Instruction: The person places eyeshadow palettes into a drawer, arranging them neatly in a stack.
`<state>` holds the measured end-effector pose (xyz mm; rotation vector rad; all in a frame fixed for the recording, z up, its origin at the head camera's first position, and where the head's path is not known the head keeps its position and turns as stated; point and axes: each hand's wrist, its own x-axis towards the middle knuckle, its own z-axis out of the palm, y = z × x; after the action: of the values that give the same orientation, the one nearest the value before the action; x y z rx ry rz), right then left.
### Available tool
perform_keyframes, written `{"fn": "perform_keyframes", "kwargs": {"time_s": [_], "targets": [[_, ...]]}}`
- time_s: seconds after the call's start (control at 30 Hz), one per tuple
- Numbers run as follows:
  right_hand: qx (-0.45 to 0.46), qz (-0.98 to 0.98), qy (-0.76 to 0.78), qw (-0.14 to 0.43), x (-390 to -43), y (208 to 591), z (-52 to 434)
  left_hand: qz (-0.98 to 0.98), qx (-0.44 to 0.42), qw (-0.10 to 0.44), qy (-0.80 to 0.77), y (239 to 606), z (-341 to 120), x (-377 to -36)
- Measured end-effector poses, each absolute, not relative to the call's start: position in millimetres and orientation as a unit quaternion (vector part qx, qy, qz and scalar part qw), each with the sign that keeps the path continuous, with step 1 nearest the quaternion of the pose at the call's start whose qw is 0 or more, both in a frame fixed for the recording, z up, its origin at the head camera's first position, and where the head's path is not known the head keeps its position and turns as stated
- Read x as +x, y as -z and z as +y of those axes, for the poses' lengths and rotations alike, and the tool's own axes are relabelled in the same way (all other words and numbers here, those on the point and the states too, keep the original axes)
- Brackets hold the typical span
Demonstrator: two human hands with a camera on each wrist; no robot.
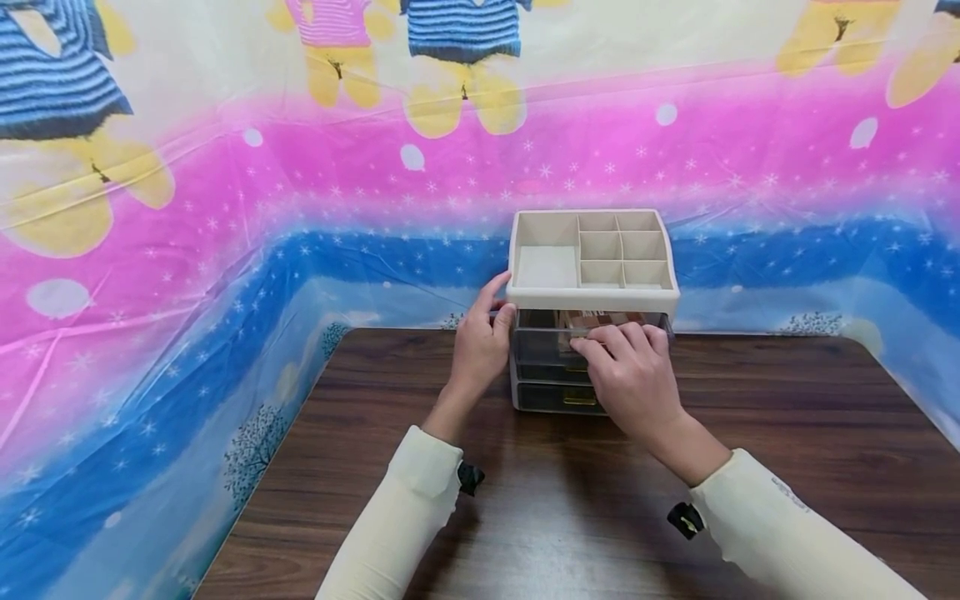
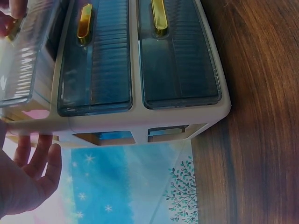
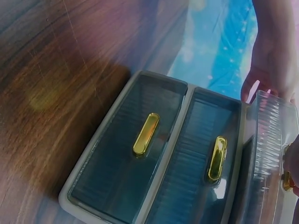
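Drawer organiser seen sideways, with the left hand at its side

The beige organiser (image 2: 140, 119) stands on the dark wood worktop (image 2: 261, 93). Two smoky drawers (image 2: 180, 70) with gold handles (image 2: 159, 16) sit closed, while a clear top drawer (image 2: 25, 56) juts out at the left edge. The left hand (image 2: 25, 179) lies with straight fingers against the organiser's side wall, a blue starry cloth (image 2: 117, 186) beyond.

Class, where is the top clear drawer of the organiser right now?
In the head view, the clear plastic top drawer sits partly pulled out beneath the beige compartment tray, at the table's far edge.
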<state>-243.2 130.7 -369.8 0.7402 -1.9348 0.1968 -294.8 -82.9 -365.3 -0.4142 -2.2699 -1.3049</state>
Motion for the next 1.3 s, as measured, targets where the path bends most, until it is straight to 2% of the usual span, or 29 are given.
{"fn": "perform_keyframes", "kwargs": {"time_s": [0.77,1.3], "targets": [[0.290,-0.801,-0.071,0.519,-262,371,129,-0.833,-0.142,0.234,0.481,366,-84,-294],[0.286,-0.815,-0.068,0.500,-267,367,130,-0.833,-0.146,0.240,0.477,364,-83,-294]]}}
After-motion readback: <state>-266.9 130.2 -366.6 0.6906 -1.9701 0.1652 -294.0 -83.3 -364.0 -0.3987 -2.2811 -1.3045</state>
